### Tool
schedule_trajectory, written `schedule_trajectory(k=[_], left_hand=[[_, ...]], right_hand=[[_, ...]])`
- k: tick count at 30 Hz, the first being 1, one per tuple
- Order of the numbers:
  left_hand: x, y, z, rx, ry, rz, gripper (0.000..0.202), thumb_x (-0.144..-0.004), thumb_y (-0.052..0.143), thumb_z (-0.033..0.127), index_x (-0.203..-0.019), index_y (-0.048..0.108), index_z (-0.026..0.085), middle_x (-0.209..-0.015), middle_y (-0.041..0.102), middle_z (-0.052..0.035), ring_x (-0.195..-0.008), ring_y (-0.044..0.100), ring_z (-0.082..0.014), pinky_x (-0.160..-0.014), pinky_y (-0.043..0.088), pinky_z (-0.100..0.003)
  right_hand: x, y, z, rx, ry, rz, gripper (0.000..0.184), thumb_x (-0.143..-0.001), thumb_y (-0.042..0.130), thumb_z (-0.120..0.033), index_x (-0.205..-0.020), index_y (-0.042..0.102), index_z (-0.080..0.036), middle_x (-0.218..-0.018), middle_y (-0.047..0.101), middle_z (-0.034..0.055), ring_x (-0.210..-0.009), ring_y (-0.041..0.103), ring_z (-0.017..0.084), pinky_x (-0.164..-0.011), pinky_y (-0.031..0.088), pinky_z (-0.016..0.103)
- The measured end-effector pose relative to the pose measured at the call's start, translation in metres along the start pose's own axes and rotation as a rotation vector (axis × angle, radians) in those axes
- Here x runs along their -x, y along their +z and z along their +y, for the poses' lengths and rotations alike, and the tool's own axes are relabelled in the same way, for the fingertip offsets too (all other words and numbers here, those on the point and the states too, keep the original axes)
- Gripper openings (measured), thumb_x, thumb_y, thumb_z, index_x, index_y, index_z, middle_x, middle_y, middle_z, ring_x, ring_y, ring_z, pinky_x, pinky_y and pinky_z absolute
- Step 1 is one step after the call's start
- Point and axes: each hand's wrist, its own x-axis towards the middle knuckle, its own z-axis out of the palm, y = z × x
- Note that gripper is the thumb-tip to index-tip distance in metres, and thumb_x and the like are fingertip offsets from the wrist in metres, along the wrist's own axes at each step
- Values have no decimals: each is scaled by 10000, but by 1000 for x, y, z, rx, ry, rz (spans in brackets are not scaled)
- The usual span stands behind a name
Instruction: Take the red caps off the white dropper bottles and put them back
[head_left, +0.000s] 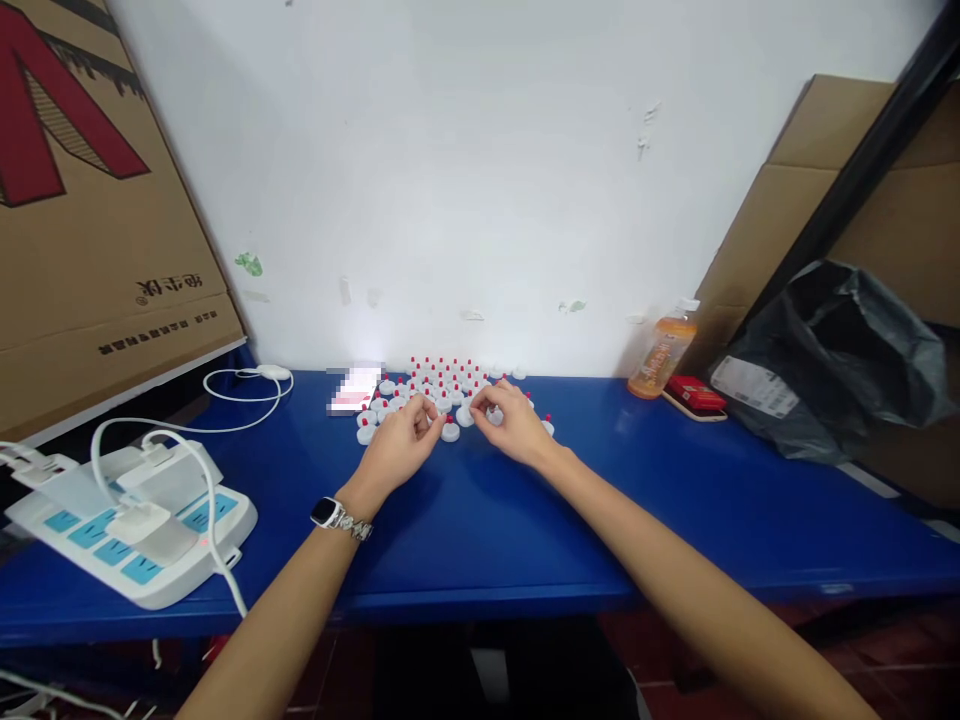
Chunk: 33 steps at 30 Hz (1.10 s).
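Many small round white caps with red tips (450,430) stand in loose rows on the blue table, near the wall. My left hand (401,440), a watch (326,512) on its wrist, is closed with thumb and fingers brought together at the front of the group; whatever is in the pinch is too small to name. Opposite it, my right hand (514,420) pinches the edge of a white cap (465,414) that shows no red tip. A few plain white caps (519,372) lie behind my right hand. Both hands partly hide the caps beneath them.
A white power strip (161,590) with plugged chargers and a looping cable (247,428) occupies the left. A lit phone-like screen (356,390) lies by the caps. To the right are an orange drink bottle (664,350), a red box (696,393) and a dark plastic bag (832,350).
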Motion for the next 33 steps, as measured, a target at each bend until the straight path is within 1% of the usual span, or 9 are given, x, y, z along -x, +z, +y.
schedule_trajectory(k=[5,10,13,15,18,21,26,29,33], left_hand=[[0,13,-11,-77,115,-48,218,-922,527,355,-1068,566,197,-941,636,-55,-870,605,-205,-779,474,-339],[2,22,-4,24,126,-177,203,-936,491,308,-1054,611,194,-1061,640,-87,-890,615,-199,-794,505,-345],[3,23,5,128,139,-258,205,-943,472,290,-1054,621,205,-1042,654,-75,-890,624,-188,-796,513,-327],[4,22,10,143,165,-222,179,-948,460,279,-1000,615,208,-1004,650,-64,-881,618,-182,-802,510,-323],[5,21,12,64,177,-54,141,-947,468,278,-906,579,201,-964,599,-55,-879,599,-185,-803,504,-335],[6,24,9,31,148,65,109,-943,485,282,-975,554,204,-1056,541,-59,-897,603,-177,-849,517,-359],[6,40,3,61,114,56,299,-891,497,164,-1180,441,217,-1178,511,-90,-991,614,-197,-897,535,-404],[6,44,2,193,70,28,356,-833,457,44,-1135,376,217,-1121,525,-81,-1025,619,-181,-911,541,-382],[7,38,6,250,43,102,337,-821,440,22,-1080,355,220,-1081,508,-68,-958,626,-153,-890,534,-351]], right_hand=[[2,6,10,92,80,-194,85,-820,610,-136,-846,650,-205,-723,661,2,-785,549,189,-782,350,328],[-1,9,13,175,145,-127,285,-822,643,-170,-1102,633,-220,-835,707,11,-926,574,226,-865,295,370],[0,5,15,197,161,-75,281,-819,615,-148,-1091,627,-217,-902,708,24,-930,577,222,-847,287,357],[2,3,16,197,181,-42,235,-817,593,-137,-1035,630,-216,-904,698,22,-920,579,215,-819,287,341],[3,2,16,173,211,-16,166,-812,601,-157,-967,625,-210,-852,677,10,-900,582,207,-802,291,328],[2,-1,15,160,196,-50,156,-813,617,-171,-965,624,-204,-811,665,3,-866,585,199,-815,296,330],[-11,-13,15,184,54,-196,217,-838,672,-286,-1037,649,-205,-797,658,20,-902,577,226,-847,289,354],[-23,-11,16,183,-20,-273,238,-840,688,-338,-1042,667,-216,-829,664,32,-914,569,235,-859,277,369],[-32,1,16,202,-76,-339,82,-874,647,-269,-917,679,-207,-839,669,39,-918,564,229,-834,270,361]])
